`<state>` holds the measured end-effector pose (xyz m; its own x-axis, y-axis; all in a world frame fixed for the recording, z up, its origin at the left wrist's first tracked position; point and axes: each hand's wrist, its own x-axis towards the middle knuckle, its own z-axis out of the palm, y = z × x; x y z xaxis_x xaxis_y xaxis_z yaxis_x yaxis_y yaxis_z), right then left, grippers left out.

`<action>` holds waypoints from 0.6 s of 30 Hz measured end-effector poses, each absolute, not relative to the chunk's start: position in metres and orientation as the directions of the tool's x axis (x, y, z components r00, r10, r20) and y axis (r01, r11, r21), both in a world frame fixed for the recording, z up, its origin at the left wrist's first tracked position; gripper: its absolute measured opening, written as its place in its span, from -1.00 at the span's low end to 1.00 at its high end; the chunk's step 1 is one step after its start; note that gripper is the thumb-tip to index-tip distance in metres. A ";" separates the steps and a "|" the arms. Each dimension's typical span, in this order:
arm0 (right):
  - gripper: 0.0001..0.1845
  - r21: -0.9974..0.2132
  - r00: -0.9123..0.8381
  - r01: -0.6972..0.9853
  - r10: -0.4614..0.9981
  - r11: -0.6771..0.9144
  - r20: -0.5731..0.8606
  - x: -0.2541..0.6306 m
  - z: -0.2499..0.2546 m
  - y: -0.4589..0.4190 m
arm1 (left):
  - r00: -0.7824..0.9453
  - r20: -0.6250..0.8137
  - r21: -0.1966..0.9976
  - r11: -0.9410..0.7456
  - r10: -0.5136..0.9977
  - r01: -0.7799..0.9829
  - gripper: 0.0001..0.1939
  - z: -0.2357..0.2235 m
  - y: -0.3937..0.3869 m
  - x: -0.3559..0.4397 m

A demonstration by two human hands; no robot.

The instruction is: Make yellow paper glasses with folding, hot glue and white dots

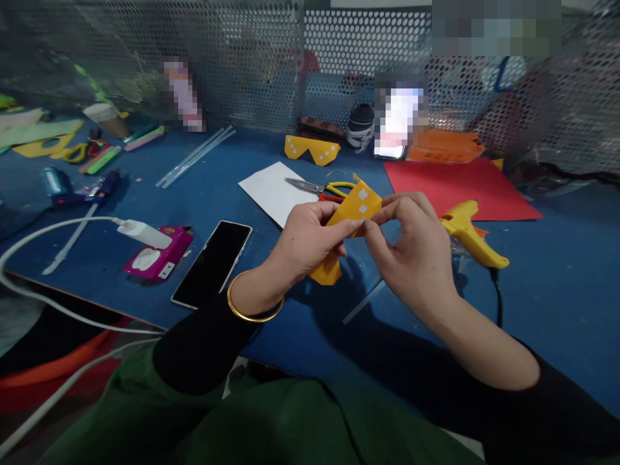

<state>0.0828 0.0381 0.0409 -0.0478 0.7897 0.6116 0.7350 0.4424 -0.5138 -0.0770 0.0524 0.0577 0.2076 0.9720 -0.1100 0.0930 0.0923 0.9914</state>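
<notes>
Between my hands is a yellow paper cutout (357, 201) with small white squares stuck on it; its lower lobe hangs below my left fingers. My left hand (310, 236) pinches it, thumb on top, a gold bangle at the wrist. On the cutout's right edge, the thumb and forefinger of my right hand (411, 242) are pressed together. Just behind lie open scissors (317, 187) with red and yellow handles, partly over a white paper sheet (274, 187). A finished-looking yellow paper mask (312, 150) with white squares rests farther back.
Right of my hands lies a yellow glue gun (472, 236), beside red paper (460, 187). To the left are a black-screened phone (213, 263), a magenta power adapter (159, 255) with a white cable, and clear glue sticks (196, 158). A perforated metal panel (242, 64) closes the back.
</notes>
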 end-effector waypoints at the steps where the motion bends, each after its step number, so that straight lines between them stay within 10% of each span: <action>1: -0.86 -0.517 -0.041 0.737 0.792 0.436 0.609 0.083 0.041 0.038 | 0.207 -0.109 0.991 0.092 0.972 0.093 -0.82 0.058 0.052 -0.077; 10: -0.68 -0.918 0.152 0.270 0.928 0.291 0.340 0.086 0.037 0.045 | 0.207 -0.136 0.989 0.121 0.969 0.085 -0.84 0.059 0.053 -0.078; 18: -0.56 -0.959 0.121 0.189 0.964 0.212 0.237 0.084 0.040 0.046 | 0.214 -0.135 0.989 0.117 0.968 0.094 -0.82 0.059 0.052 -0.078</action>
